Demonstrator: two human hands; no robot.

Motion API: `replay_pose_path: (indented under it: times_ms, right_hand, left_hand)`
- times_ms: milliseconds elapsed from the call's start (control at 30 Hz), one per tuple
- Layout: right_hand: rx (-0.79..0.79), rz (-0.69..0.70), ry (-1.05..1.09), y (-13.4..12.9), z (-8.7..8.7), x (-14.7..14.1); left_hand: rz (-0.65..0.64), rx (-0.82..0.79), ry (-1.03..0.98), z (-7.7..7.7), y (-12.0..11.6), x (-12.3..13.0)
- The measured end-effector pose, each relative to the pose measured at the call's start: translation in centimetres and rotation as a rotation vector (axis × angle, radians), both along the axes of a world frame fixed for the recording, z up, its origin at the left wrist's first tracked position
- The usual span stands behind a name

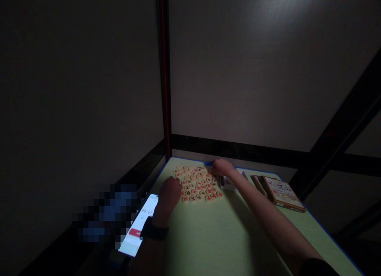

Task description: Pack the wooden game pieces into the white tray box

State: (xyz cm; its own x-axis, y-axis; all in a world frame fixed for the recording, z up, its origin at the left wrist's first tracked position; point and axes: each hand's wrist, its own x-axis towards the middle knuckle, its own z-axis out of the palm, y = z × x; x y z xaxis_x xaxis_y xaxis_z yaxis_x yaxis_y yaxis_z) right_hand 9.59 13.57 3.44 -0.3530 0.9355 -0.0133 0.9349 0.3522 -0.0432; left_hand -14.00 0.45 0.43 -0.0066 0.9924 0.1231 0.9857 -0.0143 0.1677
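Many round wooden Chinese chess pieces (199, 185), marked in red or black characters, lie grouped on the green tabletop (202, 232). Some at the back show plain faces. My left hand (171, 192), with a dark band on its wrist, rests at the left edge of the group. Its fingers are curled, and their tips are hidden. At the far right corner of the group, my right hand (222, 167) is closed with fingertips down by the pieces; what it holds is too small to make out. An open white box (228, 184) sits beneath my right wrist.
A lit phone (138, 228) showing a timer is at the table's left edge, partly behind my left wrist. A decorated flat box (282, 192) lies at the right. Walls (238, 89) border the table's back and left.
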Motion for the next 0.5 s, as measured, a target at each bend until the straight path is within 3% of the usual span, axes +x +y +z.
replay_pose_path:
  times_ms: [267, 500]
  right_hand:
    - [-0.041, 0.063, -0.007, 0.9, -0.9, -3.0]
    - [-0.047, 0.104, 0.081, 2.2, -1.3, -2.8]
  left_hand:
    - [0.000, -0.048, -0.008, 0.6, -0.2, 0.3]
    - [-0.012, -0.067, -0.015, 0.8, -0.4, 0.4]
